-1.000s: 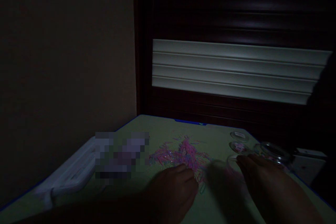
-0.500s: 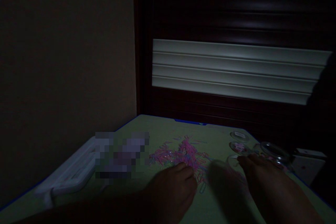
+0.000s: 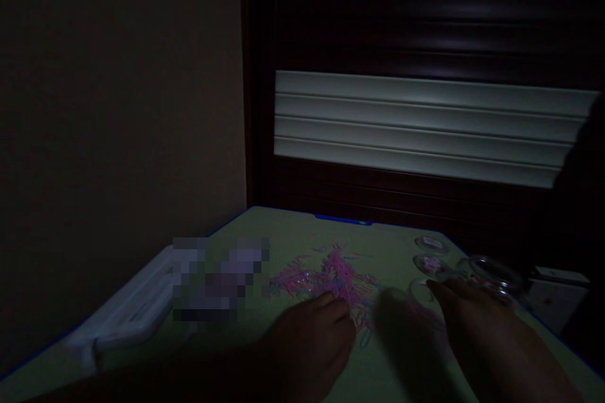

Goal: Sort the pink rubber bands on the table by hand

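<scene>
Pink, with some blue and green, paper clips (image 3: pixel 336 274) lie in a loose pile on a pale green table (image 3: pixel 283 227). At the pile's near edge, my left hand (image 3: pixel 319 340) rests with its fingers curled together; whatever they hold is hidden beneath them. To the right, my right hand (image 3: pixel 477 321) has its fingers pressed together, tips pointing down over a small clear round dish (image 3: pixel 418 289). A tiny pale thing shows by those fingertips, too dark to name. Behind it stands another clear dish (image 3: pixel 430 264) with pink clips inside.
A round clear lid or dish with a label (image 3: pixel 432 244) lies at the far right, with a larger clear container (image 3: pixel 496 272) nearer. A white box (image 3: pixel 558 296) stands beyond the right edge. On the left are a white tray-like frame (image 3: pixel 127 308) and a pixelated object (image 3: pixel 222 283).
Both hands stay almost in place. My right fingertips have shifted very slightly over the dish.
</scene>
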{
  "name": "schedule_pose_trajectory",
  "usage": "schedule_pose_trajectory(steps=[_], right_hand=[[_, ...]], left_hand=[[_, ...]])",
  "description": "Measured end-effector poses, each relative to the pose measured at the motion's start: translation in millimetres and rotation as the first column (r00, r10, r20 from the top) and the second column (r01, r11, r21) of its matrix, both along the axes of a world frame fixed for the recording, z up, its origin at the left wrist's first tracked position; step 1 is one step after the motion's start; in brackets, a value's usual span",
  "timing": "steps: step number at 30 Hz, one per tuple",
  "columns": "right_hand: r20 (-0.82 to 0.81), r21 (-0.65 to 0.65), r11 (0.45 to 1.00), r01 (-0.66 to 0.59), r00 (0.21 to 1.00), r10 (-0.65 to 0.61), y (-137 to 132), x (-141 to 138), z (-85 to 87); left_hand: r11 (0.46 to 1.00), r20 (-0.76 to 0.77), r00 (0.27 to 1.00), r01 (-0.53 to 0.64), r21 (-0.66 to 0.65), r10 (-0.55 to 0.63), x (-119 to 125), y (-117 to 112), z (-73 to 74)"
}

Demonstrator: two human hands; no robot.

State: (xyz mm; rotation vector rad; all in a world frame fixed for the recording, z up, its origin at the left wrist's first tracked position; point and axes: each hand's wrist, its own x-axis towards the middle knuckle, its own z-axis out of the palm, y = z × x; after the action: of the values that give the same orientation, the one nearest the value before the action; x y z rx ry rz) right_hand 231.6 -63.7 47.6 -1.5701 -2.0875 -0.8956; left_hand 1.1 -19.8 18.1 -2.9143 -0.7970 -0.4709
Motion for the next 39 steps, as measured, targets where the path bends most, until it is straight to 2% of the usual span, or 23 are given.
schedule_pose_trajectory(steps=[3, 6, 10, 13, 16, 19, 22, 29, 35, 39], right_hand=[[0.103, -0.006, 1.000, 0.027, 0.994, -0.026, 0.4, 0.5, -0.6], [0.102, -0.044, 0.996, 0.078, 0.992, -0.073, 1.4, 2.8, -2.6], [0.100, -0.080, 0.994, 0.073, 0.993, -0.065, 0.5, 4.0, -1.9], [0.056, -0.088, 0.996, 0.035, 0.998, -0.030, -2.5, 0.7, 3.5], [-0.049, -0.150, 0.985, -0.087, 0.996, 0.080, -4.7, -6.2, 8.7], [-0.207, -0.229, 0.944, -0.239, 0.959, 0.193, -3.9, -13.5, 8.7], [-0.256, -0.282, 0.896, -0.343, 0.927, 0.274, -2.2, -18.4, 5.2], [-0.228, -0.321, 0.896, -0.307, 0.943, 0.242, -3.3, -22.8, 6.8], [-0.228, -0.318, 0.881, -0.350, 0.930, 0.287, -2.1, -19.6, 3.7], [-0.253, -0.322, 0.885, -0.337, 0.931, 0.262, -4.3, -21.1, 4.6]], left_hand=[[1.000, 0.011, 1.000, 0.003, -0.007, -0.003, -0.1, 0.2, 0.9], [1.000, 0.011, 1.000, 0.021, -0.001, -0.021, -0.4, 0.1, 1.1], [1.000, 0.029, 1.000, -0.003, -0.022, 0.003, -1.1, 0.2, 0.0], [0.999, 0.027, 1.000, -0.005, -0.041, 0.006, -1.3, 0.7, -0.4], [0.999, 0.043, 0.999, -0.002, -0.043, 0.004, -1.2, 1.1, -1.4], [0.999, 0.065, 0.998, -0.007, -0.054, 0.010, -1.3, 1.1, -3.2], [0.997, 0.086, 0.996, -0.009, -0.075, 0.015, -1.4, 1.1, -4.3], [0.996, 0.090, 0.996, -0.016, -0.087, 0.024, 0.0, 2.0, -2.4], [0.993, 0.089, 0.996, -0.017, -0.113, 0.027, 0.5, 3.4, -2.1], [0.992, 0.092, 0.995, -0.031, -0.120, 0.042, 1.2, 5.1, -4.5]])
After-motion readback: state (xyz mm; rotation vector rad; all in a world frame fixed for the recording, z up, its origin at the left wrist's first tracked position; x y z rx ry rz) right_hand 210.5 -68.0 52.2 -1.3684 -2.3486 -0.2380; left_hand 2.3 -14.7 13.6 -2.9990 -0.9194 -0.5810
